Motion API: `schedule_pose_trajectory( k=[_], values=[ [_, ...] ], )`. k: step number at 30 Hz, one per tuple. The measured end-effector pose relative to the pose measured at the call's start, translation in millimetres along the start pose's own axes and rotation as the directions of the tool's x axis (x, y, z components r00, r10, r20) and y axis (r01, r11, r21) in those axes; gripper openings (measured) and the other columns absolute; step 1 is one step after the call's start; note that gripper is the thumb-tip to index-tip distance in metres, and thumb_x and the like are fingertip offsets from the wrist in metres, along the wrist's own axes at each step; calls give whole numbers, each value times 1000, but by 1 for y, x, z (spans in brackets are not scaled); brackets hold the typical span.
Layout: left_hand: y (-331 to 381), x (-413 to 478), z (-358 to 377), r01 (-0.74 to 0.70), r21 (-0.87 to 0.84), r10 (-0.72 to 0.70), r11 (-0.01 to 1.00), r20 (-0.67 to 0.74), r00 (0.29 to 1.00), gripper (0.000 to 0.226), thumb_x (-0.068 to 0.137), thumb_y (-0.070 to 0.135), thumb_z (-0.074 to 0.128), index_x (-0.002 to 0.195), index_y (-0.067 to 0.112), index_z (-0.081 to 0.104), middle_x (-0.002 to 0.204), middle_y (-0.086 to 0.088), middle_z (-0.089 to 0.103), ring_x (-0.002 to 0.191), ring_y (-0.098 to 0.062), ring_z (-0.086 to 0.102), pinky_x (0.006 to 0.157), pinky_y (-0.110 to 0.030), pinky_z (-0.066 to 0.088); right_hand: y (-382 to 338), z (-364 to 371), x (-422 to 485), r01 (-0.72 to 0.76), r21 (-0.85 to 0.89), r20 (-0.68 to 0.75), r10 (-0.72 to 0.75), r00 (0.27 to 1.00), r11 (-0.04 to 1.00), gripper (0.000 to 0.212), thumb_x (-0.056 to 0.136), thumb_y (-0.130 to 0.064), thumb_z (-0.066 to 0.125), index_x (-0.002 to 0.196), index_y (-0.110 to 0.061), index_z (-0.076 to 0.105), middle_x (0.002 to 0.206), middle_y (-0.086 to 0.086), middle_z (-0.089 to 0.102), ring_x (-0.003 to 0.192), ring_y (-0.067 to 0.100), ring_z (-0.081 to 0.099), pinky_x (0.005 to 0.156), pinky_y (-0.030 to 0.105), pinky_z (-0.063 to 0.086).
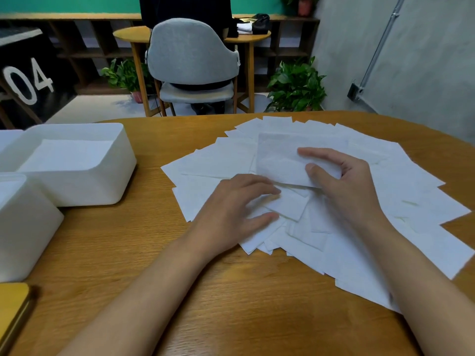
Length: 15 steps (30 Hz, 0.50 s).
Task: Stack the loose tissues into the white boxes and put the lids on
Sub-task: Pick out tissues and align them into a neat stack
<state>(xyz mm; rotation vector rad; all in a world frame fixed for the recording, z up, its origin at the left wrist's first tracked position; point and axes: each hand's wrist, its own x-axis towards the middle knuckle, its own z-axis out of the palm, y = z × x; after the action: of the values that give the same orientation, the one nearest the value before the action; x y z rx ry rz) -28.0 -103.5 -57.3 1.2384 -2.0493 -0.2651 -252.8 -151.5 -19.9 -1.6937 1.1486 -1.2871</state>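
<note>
Loose white tissues (401, 191) lie fanned out over the right half of the wooden table. My right hand (341, 183) pinches one tissue (280, 158) between thumb and fingers and holds it lifted above the pile. My left hand (239, 209) rests on the tissues near the pile's front left, fingers spread and relaxed. An open white box (84, 186) stands at the left with tissues stacked flat inside. A second white box (23, 227) stands nearer me at the far left.
The wooden table (231, 291) curves away at the back. A yellow flat object (12, 304) lies at the front left corner. Behind the table are a grey chair (192, 57), a round side table and potted plants (295, 86).
</note>
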Motion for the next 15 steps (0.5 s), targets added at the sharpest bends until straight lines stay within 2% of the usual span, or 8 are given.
schedule_pose_trajectory(
  k=[2,5,8,10,12,13,15],
  values=[
    [-1,2,6,-35,28,36,999,-34,999,35,90,34,83,123,24,77,130,10,71,124,-5,62,104,-27,45,2,2,0,6,-14,6,-6,1000,1000,33,98,-1,64,114,-25,79,118,-21,75,119,-6,63,102,11,45],
    [4,4,14,-121,95,130,988,-98,987,20,94,26,79,113,20,81,120,7,76,115,-12,70,91,-43,55,3,4,0,11,-28,35,-10,999,1000,35,99,0,63,116,-27,78,120,-23,74,120,-7,62,103,12,45],
    [9,2,10,-145,89,158,985,-156,975,14,98,21,72,109,16,80,108,8,78,104,-12,71,92,-33,50,5,3,0,0,-30,66,2,998,1000,40,100,1,59,119,-28,77,124,-22,72,121,-6,61,107,19,46],
    [10,-1,4,-125,87,140,988,-194,971,14,101,18,66,110,14,76,103,9,77,97,-11,69,93,-25,45,3,2,0,-9,-4,116,10,993,1000,38,102,0,57,121,-27,76,126,-18,72,122,-2,62,110,29,49],
    [13,-2,0,-63,36,71,997,-258,964,15,103,20,63,111,13,74,102,11,75,95,-7,68,89,-20,46,3,3,-2,1,15,175,-4,985,1000,26,104,-15,60,122,-25,76,126,-14,73,124,6,63,111,41,50],
    [15,-2,-2,-24,-29,14,999,-296,955,14,103,19,65,111,13,74,100,13,75,95,-4,68,86,-17,46,1,4,-4,17,11,197,-19,980,1000,24,103,-27,60,121,-25,76,125,-13,74,124,7,63,111,42,49],
    [21,-2,-7,37,-197,-103,980,-334,937,11,103,18,66,109,13,75,97,17,73,94,-2,69,81,-14,47,-2,5,-8,34,40,243,-43,969,999,35,97,-48,58,117,-26,77,122,-11,75,122,10,66,108,40,49]
  ],
)
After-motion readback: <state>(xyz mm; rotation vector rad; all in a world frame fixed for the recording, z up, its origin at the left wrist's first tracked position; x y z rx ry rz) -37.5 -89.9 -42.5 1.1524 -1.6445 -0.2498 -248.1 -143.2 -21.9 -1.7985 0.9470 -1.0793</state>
